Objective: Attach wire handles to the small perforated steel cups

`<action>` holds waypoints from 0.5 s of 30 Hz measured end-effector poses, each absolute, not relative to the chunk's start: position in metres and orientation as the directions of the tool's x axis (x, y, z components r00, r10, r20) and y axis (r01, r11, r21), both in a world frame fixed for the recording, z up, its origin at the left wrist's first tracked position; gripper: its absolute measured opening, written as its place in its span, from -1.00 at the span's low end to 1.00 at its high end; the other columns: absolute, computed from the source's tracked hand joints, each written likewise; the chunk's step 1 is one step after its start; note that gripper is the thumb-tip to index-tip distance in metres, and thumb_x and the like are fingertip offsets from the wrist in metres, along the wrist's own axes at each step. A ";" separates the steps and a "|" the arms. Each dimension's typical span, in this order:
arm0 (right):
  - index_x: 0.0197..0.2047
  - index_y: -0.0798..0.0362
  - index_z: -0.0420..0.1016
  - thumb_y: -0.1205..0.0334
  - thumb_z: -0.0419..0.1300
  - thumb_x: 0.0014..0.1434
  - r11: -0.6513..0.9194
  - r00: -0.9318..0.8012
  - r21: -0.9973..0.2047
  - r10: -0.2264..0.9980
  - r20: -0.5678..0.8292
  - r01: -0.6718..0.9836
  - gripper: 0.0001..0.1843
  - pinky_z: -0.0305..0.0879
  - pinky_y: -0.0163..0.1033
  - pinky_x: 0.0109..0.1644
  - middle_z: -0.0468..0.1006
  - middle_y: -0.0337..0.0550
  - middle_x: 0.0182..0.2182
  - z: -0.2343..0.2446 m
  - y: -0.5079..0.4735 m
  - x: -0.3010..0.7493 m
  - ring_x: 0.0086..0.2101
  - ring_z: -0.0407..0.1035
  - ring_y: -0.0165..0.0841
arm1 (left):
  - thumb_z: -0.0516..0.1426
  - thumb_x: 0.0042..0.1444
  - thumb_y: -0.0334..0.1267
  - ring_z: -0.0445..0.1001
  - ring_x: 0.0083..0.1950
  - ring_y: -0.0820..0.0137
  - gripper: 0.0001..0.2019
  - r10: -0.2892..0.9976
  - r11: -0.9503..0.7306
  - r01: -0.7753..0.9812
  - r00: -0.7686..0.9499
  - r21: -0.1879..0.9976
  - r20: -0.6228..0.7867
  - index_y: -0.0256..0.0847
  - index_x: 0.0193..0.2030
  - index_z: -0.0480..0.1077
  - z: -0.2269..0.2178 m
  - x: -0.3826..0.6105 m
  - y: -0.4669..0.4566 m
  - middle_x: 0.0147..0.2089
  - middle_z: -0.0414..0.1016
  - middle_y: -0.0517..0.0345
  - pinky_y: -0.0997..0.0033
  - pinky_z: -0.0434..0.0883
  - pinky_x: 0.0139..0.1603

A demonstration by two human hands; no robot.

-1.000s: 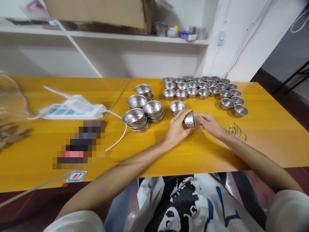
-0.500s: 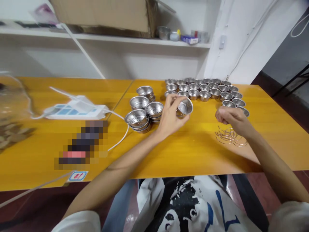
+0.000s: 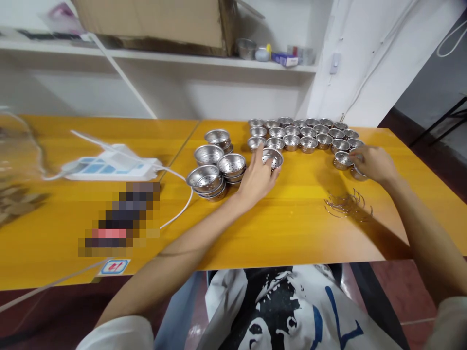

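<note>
A small perforated steel cup (image 3: 273, 159) sits upright at the fingers of my left hand (image 3: 255, 180), which are closed around its near left side. Farther right, my right hand (image 3: 375, 163) is pinched at the rim of another perforated cup (image 3: 342, 160), and one more cup (image 3: 359, 173) is partly hidden under that hand. Thin curved wires (image 3: 346, 206) lie in a loose tangle on the table, nearer to me than the right hand. Left of my left hand stand nested stacks of the same cups (image 3: 205, 179).
Rows of single cups (image 3: 308, 143) fill the back right of the yellow table (image 3: 277, 228). On the left lie a white power strip (image 3: 113, 167) with its cable and a pixelated dark object (image 3: 124, 214). A shelf (image 3: 164, 57) with a cardboard box (image 3: 153, 24) runs behind.
My left hand has lowered its cup and turned it from tilted to upright. My right hand has moved from above the wires, away from me and to the right, to the cups.
</note>
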State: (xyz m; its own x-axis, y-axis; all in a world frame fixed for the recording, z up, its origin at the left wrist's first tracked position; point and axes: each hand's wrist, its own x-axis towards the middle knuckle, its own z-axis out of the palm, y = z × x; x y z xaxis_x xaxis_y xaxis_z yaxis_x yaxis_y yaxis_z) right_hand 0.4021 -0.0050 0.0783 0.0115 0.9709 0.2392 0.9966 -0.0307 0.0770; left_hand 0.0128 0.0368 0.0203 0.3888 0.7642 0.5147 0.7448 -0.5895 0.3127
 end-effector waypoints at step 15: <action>0.25 0.17 0.63 0.34 0.06 0.53 0.024 -0.095 0.408 0.983 0.155 0.913 -0.60 0.25 -0.08 -0.12 0.71 0.31 0.06 0.072 0.050 0.380 -0.08 0.59 -0.01 | 0.01 0.46 -0.49 0.11 0.76 -0.28 -0.35 0.901 -0.303 0.949 0.255 0.089 0.350 -0.49 0.66 0.22 0.048 0.021 0.053 0.62 0.32 -0.47 -0.63 -0.10 0.75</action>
State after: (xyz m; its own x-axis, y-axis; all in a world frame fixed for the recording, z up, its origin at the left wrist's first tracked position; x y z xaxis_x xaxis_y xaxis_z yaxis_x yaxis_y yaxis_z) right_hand 0.3804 0.0504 0.0725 -0.0949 0.9834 0.1547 0.9126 0.0238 0.4082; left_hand 0.0211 0.0526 0.0480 0.2548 0.9013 0.3503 0.9489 -0.3028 0.0889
